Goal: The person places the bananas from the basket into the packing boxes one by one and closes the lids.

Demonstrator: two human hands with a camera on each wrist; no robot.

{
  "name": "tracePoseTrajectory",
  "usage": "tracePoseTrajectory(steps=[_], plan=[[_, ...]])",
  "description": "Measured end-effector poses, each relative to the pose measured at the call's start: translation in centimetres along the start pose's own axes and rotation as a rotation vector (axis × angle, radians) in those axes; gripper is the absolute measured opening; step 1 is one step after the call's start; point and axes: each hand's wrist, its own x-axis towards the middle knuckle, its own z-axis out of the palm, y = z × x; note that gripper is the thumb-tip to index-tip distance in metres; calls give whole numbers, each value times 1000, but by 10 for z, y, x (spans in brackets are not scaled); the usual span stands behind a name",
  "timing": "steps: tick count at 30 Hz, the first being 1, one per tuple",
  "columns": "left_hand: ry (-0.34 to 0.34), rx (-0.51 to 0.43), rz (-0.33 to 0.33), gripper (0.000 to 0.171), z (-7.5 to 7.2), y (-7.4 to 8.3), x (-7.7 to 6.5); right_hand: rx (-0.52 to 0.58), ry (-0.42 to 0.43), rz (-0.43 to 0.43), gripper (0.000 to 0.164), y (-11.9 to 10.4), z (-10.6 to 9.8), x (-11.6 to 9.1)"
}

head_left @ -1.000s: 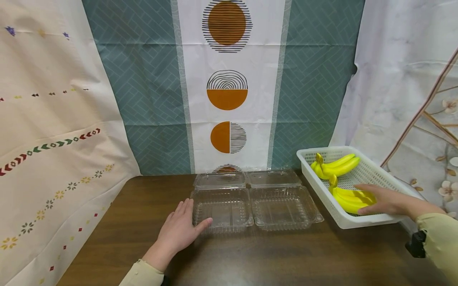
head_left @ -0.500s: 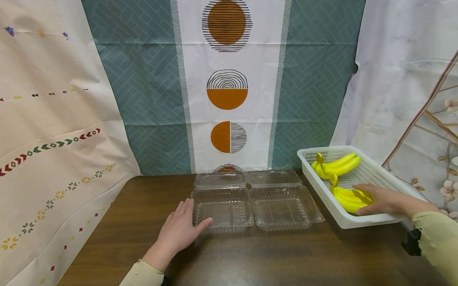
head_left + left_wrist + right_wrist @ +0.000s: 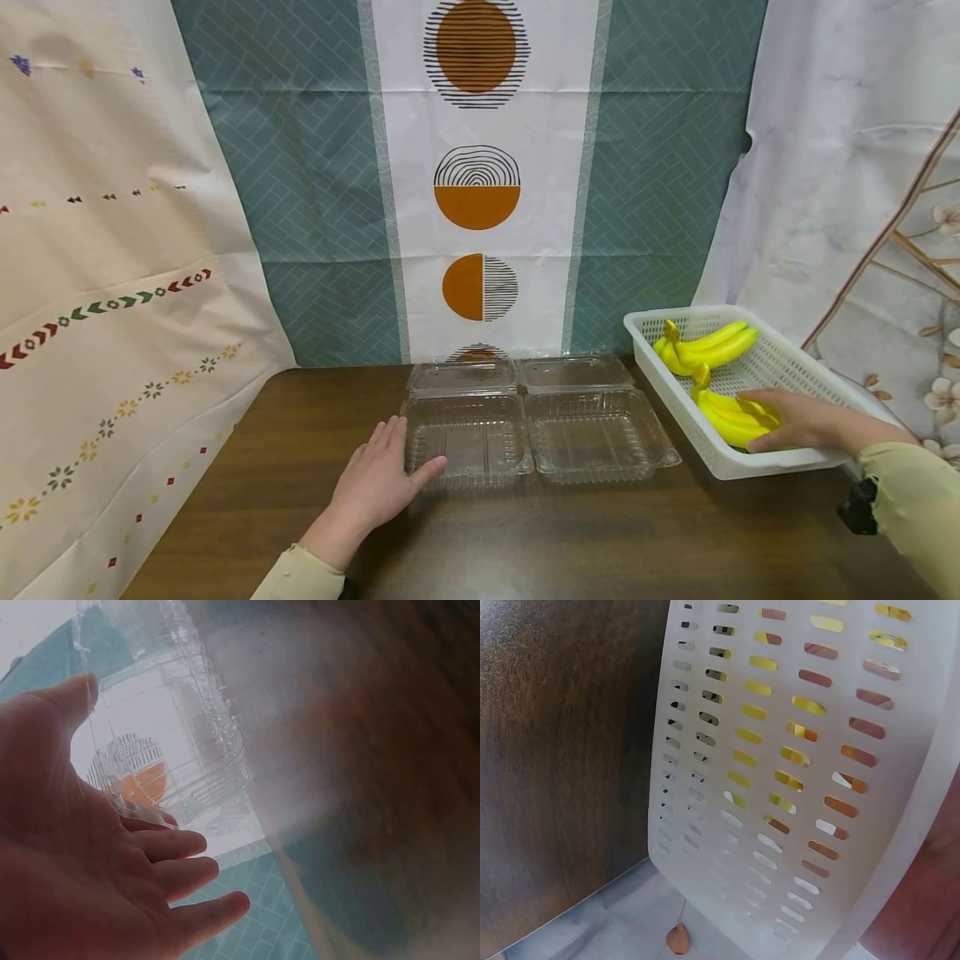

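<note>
In the head view, two clear plastic clamshell containers lie side by side with lids raised: a left one (image 3: 468, 437) and a right one (image 3: 592, 429). My left hand (image 3: 378, 479) is at the left container's near left corner, fingers extended and thumb spread along its front; the left wrist view shows the clear wall between thumb and fingers. At right, my right hand (image 3: 802, 419) reaches into a white basket (image 3: 757, 467) and grips a yellow bunch of bananas (image 3: 727, 421), thumb on the near side. A second bunch of bananas (image 3: 708, 350) lies behind it.
The containers stand near the back of a brown wooden table (image 3: 562, 542), just before a patterned curtain (image 3: 480, 208). In the right wrist view the basket's slotted wall (image 3: 780, 750) hides most of the right hand and the bananas. Printed cloths hang at both sides.
The right forearm has shifted slightly to the left, its hand staying at the front bunch of bananas. The left hand and the containers look the same.
</note>
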Motion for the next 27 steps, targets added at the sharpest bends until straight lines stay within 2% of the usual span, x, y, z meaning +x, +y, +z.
tracePoseTrajectory(steps=[12,27], plan=[[-2,-5,6,111,-1,0,-1,-30,-5,-25,100,0,0,1],[-4,-9,4,110,-2,1,-3,-60,13,-47,97,-1,5,5]])
